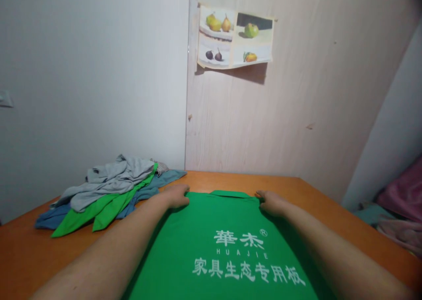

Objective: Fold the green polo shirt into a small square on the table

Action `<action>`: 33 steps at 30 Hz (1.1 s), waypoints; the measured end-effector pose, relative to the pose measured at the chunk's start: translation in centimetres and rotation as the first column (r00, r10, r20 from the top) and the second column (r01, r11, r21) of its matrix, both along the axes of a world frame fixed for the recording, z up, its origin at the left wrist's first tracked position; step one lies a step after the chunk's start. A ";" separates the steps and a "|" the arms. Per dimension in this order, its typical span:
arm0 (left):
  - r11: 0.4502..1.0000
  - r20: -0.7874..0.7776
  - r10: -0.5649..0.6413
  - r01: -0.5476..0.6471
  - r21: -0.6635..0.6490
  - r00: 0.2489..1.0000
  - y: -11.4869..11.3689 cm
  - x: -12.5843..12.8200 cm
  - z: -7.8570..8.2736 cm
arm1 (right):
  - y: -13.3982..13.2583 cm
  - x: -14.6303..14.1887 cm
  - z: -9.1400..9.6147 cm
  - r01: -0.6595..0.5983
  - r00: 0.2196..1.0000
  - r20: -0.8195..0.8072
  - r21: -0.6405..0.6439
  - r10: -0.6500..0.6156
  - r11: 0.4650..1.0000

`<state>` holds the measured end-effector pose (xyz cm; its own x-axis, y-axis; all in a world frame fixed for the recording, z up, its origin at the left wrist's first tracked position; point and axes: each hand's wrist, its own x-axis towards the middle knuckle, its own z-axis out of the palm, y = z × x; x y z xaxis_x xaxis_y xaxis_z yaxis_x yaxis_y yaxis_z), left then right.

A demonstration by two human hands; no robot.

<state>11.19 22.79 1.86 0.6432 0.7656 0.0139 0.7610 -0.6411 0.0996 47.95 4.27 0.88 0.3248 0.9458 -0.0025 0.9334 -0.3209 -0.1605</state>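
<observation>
A green collared shirt [231, 221] lies spread on the table in front of me, back side up, with white lettering printed across it. Its collar [232, 194] points to the far side. At the far left corner of the shirt, my left hand [176, 196] has its fingers closed on the cloth. My right hand [270, 201] grips the opposite far corner in the same way. Both forearms reach along the shirt's sides, and the fingertips are partly hidden. The shirt's near end runs out of view at the bottom.
On the orange-brown table [263, 181], a loose heap of grey, bright green and blue clothes [112, 186] lies to the left. A wall stands behind the table, with a sheet of fruit pictures [235, 38] on it. Pink fabric [402, 192] is beyond the table's right edge.
</observation>
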 end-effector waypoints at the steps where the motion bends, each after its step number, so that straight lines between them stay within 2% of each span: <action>1: 1.000 -0.014 0.011 -0.012 -0.018 1.000 0.2 0.1 0.2 | 0.3 0.0 0.1 -0.013 1.000 -0.002 -0.020 0.013 1.000; 9: 0.996 -0.113 0.045 -0.054 -0.077 0.993 0.6 1.2 2.1 | 1.9 -0.7 1.5 -0.004 0.999 0.047 -0.178 0.013 0.984; 16: 0.998 -0.178 -0.017 0.007 -0.056 0.984 -0.1 2.3 2.5 | 2.0 -1.8 2.2 0.065 0.990 0.138 -0.187 -0.039 0.980; 21: 0.997 -0.138 -0.027 0.036 0.063 0.990 -0.7 2.3 2.1 | 1.2 -2.3 2.2 0.130 0.976 0.186 -0.106 -0.109 0.986; 25: 0.987 -0.082 -0.036 0.048 0.156 0.996 -1.4 1.4 2.1 | 0.0 -2.6 2.4 0.162 0.967 0.200 -0.011 -0.156 0.987; 33: 0.921 0.061 -0.155 0.123 0.369 0.986 -5.6 -2.3 4.1 | -4.7 -4.4 4.0 0.187 0.962 0.164 0.195 -0.220 0.963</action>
<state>8.88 17.17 5.98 0.7264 0.6005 0.3342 0.6605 -0.7444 -0.0980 43.55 -0.47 4.91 0.4900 0.8394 0.2352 0.8696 -0.4894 -0.0651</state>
